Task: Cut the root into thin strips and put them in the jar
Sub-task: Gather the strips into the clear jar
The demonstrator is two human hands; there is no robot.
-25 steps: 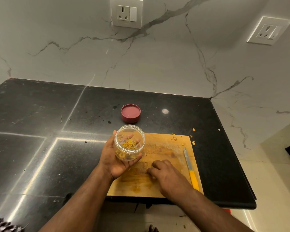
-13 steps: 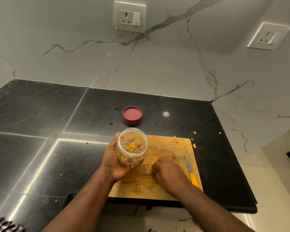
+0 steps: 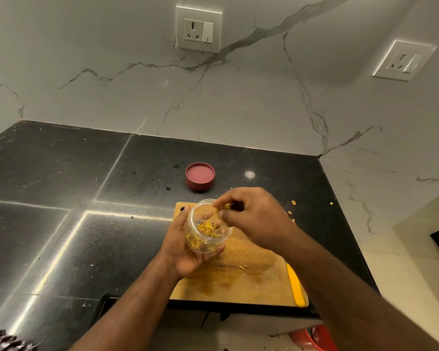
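Polished black stone counter (image 3: 61, 224) meets veined marble wall. Wooden cutting board (image 3: 238, 282), stained orange, lies at its front edge, the knife's yellow handle (image 3: 295, 285) half hidden under the right forearm. Left hand (image 3: 185, 249) cups the clear round jar (image 3: 208, 226), tilted, yellow strips (image 3: 208, 229) inside. Right hand (image 3: 254, 219) pinches blurred strips at the jar's mouth. Round red lid (image 3: 200, 176) sits behind.

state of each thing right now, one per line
jar: lid off, tilted, partly filled with yellow strips
left hand: grips the jar
right hand: pinches strips at the jar's mouth
red lid: upturned on the counter
knife: lying on the cutting board
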